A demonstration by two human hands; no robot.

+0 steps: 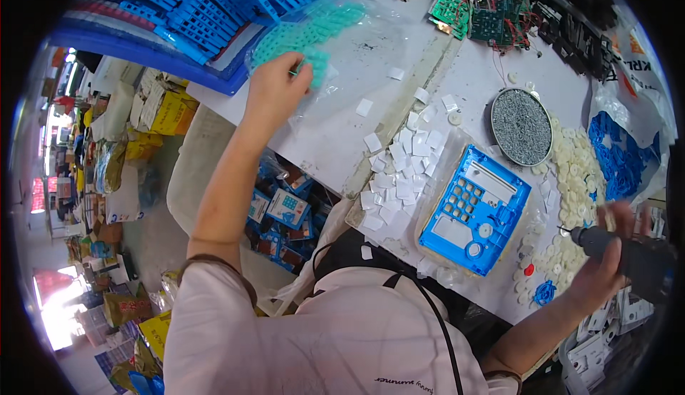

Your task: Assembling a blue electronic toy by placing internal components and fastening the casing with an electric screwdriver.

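Observation:
My left hand (280, 89) is closed in a pinch over a pile of green keypads (314, 32) on a clear plastic bag, its fingertips on one of them. At the far right, my right hand (606, 270) is wrapped round a dark electric screwdriver (638, 263), whose thin bit points left; the fingers are partly blurred. Between the hands lies a blue plastic casing (474, 213), inside up, on a pale block. It has a grid of square holes, a long window and a white disc (486, 230). A round dish of small grey screws (521, 127) stands just beyond it.
Small white squares (403, 163) lie scattered left of the casing, white discs (571, 181) on its right. Blue casings (207, 9) fill a blue crate at far left. Wired green circuit boards (489, 9) and blue wire bundles (617, 156) lie farther off. Boxes (287, 208) sit below the table edge.

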